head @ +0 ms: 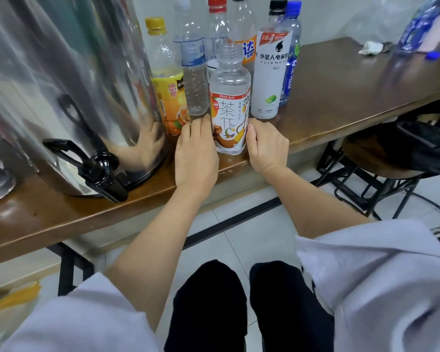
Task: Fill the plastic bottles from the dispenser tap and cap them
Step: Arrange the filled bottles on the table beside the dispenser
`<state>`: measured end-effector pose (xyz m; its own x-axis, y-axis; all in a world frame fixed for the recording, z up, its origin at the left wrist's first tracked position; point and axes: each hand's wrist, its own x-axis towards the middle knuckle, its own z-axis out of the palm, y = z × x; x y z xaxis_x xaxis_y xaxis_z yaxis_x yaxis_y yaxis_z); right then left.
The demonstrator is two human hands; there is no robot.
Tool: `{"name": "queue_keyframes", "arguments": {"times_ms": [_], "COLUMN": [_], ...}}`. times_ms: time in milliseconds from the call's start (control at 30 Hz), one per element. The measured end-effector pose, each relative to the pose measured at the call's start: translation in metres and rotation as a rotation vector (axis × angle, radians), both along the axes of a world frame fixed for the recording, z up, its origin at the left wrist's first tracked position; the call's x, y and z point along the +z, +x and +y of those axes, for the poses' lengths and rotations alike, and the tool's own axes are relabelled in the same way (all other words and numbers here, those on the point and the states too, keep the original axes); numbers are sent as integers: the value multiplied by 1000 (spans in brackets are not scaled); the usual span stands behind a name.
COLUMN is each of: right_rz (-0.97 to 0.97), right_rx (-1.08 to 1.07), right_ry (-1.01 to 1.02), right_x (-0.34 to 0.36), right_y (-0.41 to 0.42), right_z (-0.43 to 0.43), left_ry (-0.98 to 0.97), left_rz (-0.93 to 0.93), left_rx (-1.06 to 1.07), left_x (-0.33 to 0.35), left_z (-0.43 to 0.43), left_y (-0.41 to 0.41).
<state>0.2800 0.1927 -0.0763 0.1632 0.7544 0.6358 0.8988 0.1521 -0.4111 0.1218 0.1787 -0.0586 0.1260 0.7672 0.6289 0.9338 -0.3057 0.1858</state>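
A clear tea bottle (230, 97) with a white and orange label and a clear cap stands near the front edge of the brown table (341, 97). My left hand (196, 153) lies flat on the table, its fingers against the bottle's left side. My right hand (267, 146) rests at the bottle's right side, fingers loosely curled, thumb side touching the label. To the left stands the steel dispenser (61, 85), its black tap (99, 171) jutting over the table edge. Nothing is under the tap.
Behind the tea bottle stand several capped bottles: a yellow-capped juice bottle (168, 97), a clear water bottle (193, 72), a white black-capped bottle (271, 72) and a blue-capped one (291, 59). A loose blue cap (433, 55) and a crumpled tissue (370, 48) lie far right. A stool (379, 158) stands below.
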Motion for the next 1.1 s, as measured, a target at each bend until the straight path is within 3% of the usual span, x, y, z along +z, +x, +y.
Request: {"name": "queue_keyframes", "arguments": {"times_ms": [333, 567, 800, 933, 1100], "right_rz": [-61, -87, -153, -220, -247], "right_rx": [27, 163, 200, 209, 177], "right_ry": [-101, -237, -247, -231, -120], "right_x": [3, 11, 9, 5, -6], "right_y": [4, 12, 17, 23, 35], "right_z": [0, -4, -19, -40, -69], "left_ry": [-43, -100, -133, -72, 202], "left_rz": [-17, -56, -84, -117, -136], "left_rx": [35, 72, 60, 16, -220], "left_x": [2, 3, 6, 7, -11], "left_z": [-3, -6, -10, -15, -37], "left_y": [2, 1, 1, -1, -6]}}
